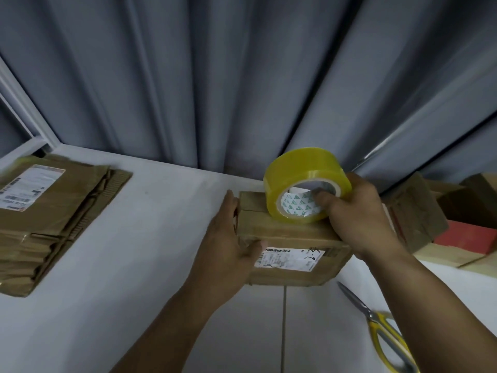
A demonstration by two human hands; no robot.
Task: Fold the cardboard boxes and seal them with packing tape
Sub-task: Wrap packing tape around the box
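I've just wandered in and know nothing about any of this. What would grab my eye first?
A bright yellow roll of packing tape stands on edge atop a brown cardboard box in the middle. The right hand grips it and the left hand presses against the box's left end. A stack of flattened boxes lies at the left of the white table, and yellow-handled scissors lie at the lower right.

A brown cardboard box (282, 231), flaps closed and white label facing front, is sitting upright. A yellow tape roll (304, 166) is standing on edge atop it. Flattened boxes (53, 211) are lying stacked far left.
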